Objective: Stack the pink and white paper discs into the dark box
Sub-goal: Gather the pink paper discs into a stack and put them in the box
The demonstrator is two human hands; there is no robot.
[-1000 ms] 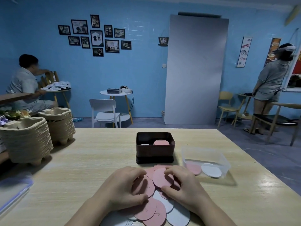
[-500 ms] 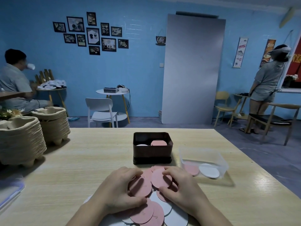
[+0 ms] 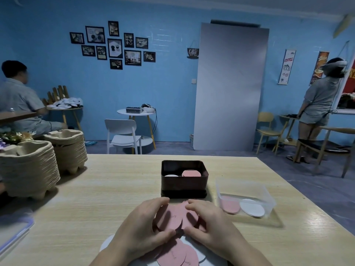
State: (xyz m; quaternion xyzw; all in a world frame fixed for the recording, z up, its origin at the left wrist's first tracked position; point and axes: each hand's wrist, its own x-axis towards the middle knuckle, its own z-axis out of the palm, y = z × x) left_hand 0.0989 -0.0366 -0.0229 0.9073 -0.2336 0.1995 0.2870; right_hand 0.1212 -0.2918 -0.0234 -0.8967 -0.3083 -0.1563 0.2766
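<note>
A pile of pink and white paper discs [image 3: 178,252] lies on the wooden table [image 3: 96,198] at the near edge. My left hand [image 3: 142,227] and my right hand [image 3: 209,221] both curl round a small bunch of pink discs [image 3: 170,217] gathered between them, thumbs and fingertips pinching its edges. Just beyond stands the dark box [image 3: 184,186], holding a pink stack [image 3: 191,173] on the right and a lower white stack [image 3: 171,175] on the left.
A clear plastic tub [image 3: 246,191] right of the box holds a pink and a white disc. Two stacks of pulp trays [image 3: 28,169] stand at the table's left. A clear lid [image 3: 13,233] lies at the near left. Two people, chairs and small tables fill the room behind.
Both hands have drawn closer together, bunching the pink discs into a tighter stack between them. The camera view has shifted slightly.
</note>
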